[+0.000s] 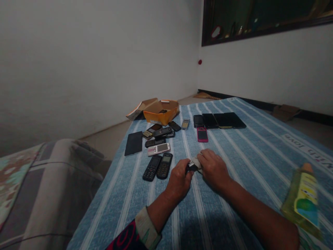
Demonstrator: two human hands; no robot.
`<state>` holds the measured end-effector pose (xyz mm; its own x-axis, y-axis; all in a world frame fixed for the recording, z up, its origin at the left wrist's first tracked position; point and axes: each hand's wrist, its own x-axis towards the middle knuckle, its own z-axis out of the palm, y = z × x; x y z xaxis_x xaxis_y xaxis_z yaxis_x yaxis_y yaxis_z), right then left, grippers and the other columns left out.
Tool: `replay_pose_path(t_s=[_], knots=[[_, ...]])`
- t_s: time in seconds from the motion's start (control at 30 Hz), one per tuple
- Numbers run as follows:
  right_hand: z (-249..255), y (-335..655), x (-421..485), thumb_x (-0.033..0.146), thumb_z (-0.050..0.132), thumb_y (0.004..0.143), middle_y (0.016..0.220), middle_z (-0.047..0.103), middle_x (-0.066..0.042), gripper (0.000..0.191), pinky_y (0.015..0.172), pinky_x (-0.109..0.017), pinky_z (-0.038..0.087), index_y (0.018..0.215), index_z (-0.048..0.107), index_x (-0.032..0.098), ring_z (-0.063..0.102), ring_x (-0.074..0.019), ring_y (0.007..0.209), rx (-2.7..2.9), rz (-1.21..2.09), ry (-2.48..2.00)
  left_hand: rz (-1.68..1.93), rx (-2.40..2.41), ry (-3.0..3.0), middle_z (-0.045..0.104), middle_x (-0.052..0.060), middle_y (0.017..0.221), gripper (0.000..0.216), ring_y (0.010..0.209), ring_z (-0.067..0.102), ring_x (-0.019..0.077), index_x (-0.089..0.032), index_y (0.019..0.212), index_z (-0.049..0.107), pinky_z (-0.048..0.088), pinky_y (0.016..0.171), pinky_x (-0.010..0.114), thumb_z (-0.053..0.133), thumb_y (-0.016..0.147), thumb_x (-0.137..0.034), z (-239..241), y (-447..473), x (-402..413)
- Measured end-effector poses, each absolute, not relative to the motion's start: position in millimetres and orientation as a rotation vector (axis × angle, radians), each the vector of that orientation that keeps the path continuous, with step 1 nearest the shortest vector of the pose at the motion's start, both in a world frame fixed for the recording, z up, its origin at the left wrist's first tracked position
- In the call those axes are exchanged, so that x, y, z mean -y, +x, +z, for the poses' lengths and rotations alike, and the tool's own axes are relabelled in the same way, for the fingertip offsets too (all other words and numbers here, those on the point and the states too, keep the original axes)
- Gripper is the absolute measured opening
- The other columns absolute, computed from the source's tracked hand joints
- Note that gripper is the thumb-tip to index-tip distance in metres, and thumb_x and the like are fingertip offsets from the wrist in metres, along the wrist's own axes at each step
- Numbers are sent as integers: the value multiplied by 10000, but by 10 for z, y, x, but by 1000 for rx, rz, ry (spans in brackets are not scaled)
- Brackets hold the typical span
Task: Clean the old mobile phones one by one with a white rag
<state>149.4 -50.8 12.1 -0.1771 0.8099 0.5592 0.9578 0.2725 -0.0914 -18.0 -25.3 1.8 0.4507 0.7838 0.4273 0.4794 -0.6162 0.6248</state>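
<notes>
My left hand point(180, 179) and my right hand point(213, 168) meet over a blue striped cloth point(241, 152). Between them they grip a small dark phone point(191, 166). A pale cloth or wipe point(197, 161) lies under my right fingers, against the phone. Both hands are closed round these. Just left of my left hand lie two black keypad phones point(157, 167) side by side.
Further back lie several more keypad phones point(158, 137), a dark tablet point(133, 142), a pink phone point(202, 134) and a row of black smartphones point(220, 120). An orange box point(161, 111) stands at the far edge. A yellow-green bottle point(303, 199) lies at right. A cushion point(47, 187) is at left.
</notes>
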Motion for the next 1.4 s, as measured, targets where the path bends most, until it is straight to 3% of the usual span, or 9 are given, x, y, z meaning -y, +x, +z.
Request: replay_pose_path(t_s=[0.13, 0.3, 0.4, 0.5, 0.7, 1.0, 1.27, 1.4], knots=[[92, 1437, 550, 68, 518, 840, 1046, 613, -166, 219, 837, -408, 495, 1026, 628, 103, 511, -304, 1050, 2049, -378, -1554, 1004, -1053, 2284, 646, 61, 964, 329, 871, 633, 190, -170, 1080, 535, 530, 812, 330, 540, 763, -82, 32, -181, 256], [102, 1329, 617, 107, 468, 864, 1166, 592, -164, 324, 1035, -489, 427, 1169, 576, 93, 473, -296, 1186, 2082, -181, -1275, 1035, -1039, 2271, 651, 58, 915, 229, 841, 639, 188, -175, 1016, 549, 533, 774, 317, 482, 805, -115, 56, -174, 265], [132, 1310, 618, 179, 483, 901, 1130, 614, -154, 268, 1014, -479, 460, 1132, 600, 112, 506, -285, 1168, 2063, -61, -1204, 1048, -1031, 2262, 662, 67, 927, 199, 845, 648, 193, -176, 1003, 550, 534, 768, 319, 477, 822, -143, 69, -175, 272], [127, 1323, 593, 120, 443, 903, 1066, 641, -142, 252, 967, -465, 499, 1068, 633, 136, 557, -266, 1106, 2018, -22, -1183, 1041, -1034, 2253, 669, 72, 965, 245, 890, 650, 196, -173, 1041, 545, 533, 806, 324, 492, 806, -128, 73, -178, 276], [84, 1407, 541, -11, 439, 805, 1061, 658, -108, 391, 951, -434, 510, 1076, 643, 183, 593, -231, 1074, 1990, 48, -1127, 1002, -1062, 2235, 663, 69, 979, 349, 904, 640, 197, -166, 1072, 547, 529, 828, 334, 513, 738, -68, 45, -183, 269], [41, 1561, 480, -84, 398, 660, 1026, 668, -102, 487, 925, -429, 528, 981, 652, 180, 607, -238, 1061, 1958, -50, -1191, 985, -1118, 2222, 648, 43, 926, 320, 836, 632, 184, -185, 1059, 553, 536, 790, 331, 563, 754, -90, 62, -169, 285], [-29, 1264, 619, 10, 447, 816, 1128, 651, -171, 372, 988, -448, 499, 1143, 606, 90, 562, -277, 1162, 2047, -202, -1044, 1008, -1044, 2278, 654, 112, 1107, 506, 1030, 631, 234, -147, 1163, 524, 515, 926, 397, 478, 670, -38, -16, -211, 258], [-44, 1355, 565, 10, 454, 821, 1090, 660, -150, 345, 960, -436, 511, 1106, 619, 115, 581, -266, 1124, 2032, -238, -1104, 1008, -1060, 2262, 664, 107, 1056, 404, 964, 650, 223, -146, 1134, 539, 537, 870, 382, 506, 738, -79, 14, -197, 263]])
